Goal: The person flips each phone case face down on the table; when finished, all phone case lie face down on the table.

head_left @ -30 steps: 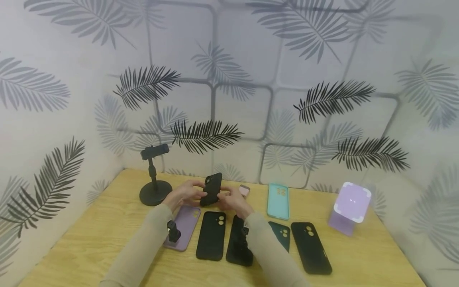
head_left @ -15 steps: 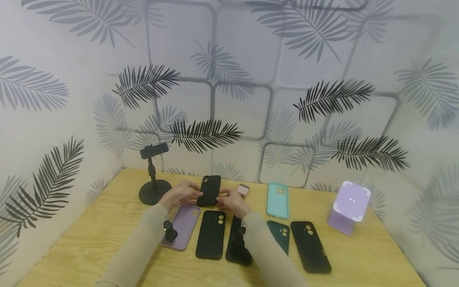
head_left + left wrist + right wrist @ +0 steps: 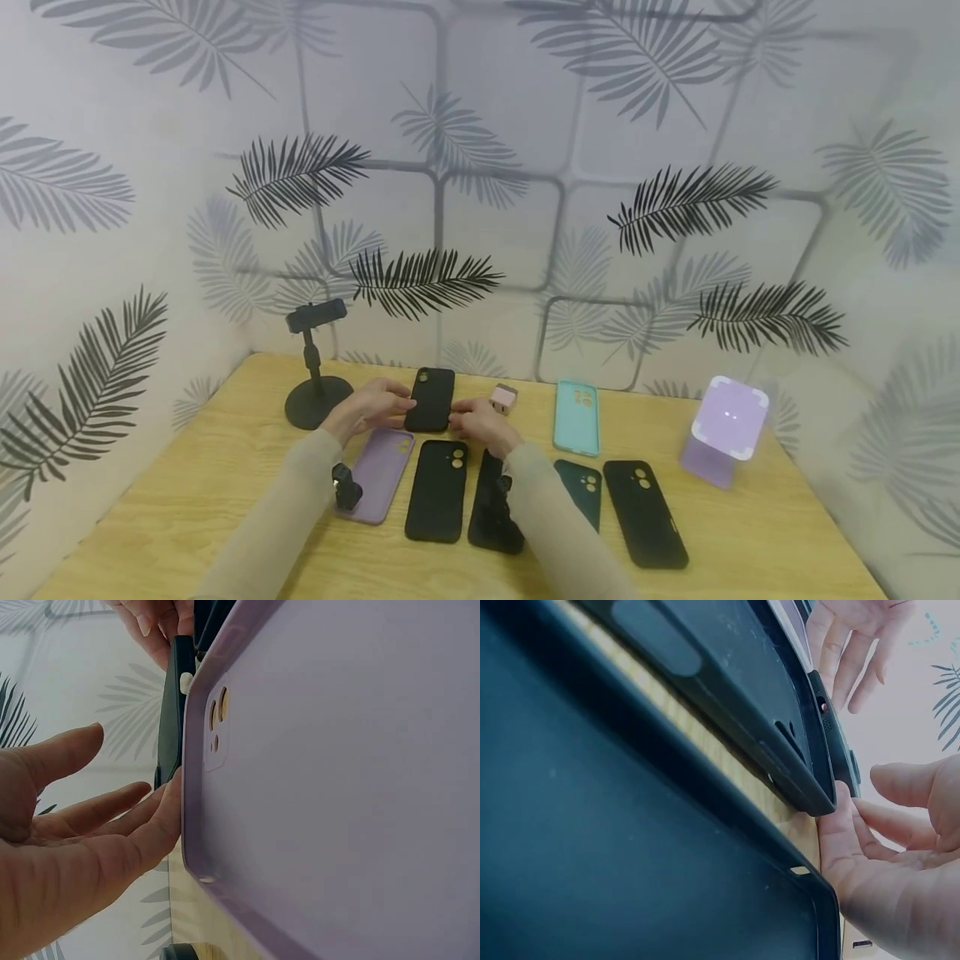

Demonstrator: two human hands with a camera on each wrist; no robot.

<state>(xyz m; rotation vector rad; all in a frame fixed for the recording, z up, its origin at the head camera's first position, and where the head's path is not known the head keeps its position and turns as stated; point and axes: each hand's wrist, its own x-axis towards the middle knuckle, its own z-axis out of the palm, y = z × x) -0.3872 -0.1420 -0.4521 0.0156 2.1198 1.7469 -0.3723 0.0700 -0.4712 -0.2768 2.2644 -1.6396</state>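
Observation:
A black phone case (image 3: 431,402) lies on the table at the back, between both hands. My left hand (image 3: 372,406) is at its left edge, fingers extended and touching it. In the left wrist view the thumb of that left hand (image 3: 97,840) stands apart from the fingers. My right hand (image 3: 482,423) is at the case's right edge; in the right wrist view the right hand's (image 3: 900,840) fingertips reach the case's (image 3: 838,746) near edge, thumb raised. Nearer me lie a purple case (image 3: 382,479), a black case (image 3: 437,492) and another black case (image 3: 491,508), partly under my right arm.
A black phone stand (image 3: 318,400) is at the back left. A pink charger cube (image 3: 503,398) sits right of the hands. Farther right are a turquoise case (image 3: 577,419), a dark teal case (image 3: 583,487), a black case (image 3: 647,512) and a lilac stand (image 3: 723,429).
The black phone case was held up and tilted a second ago; it has been lowered flat onto the table. Both hands have loosened and now rest beside it.

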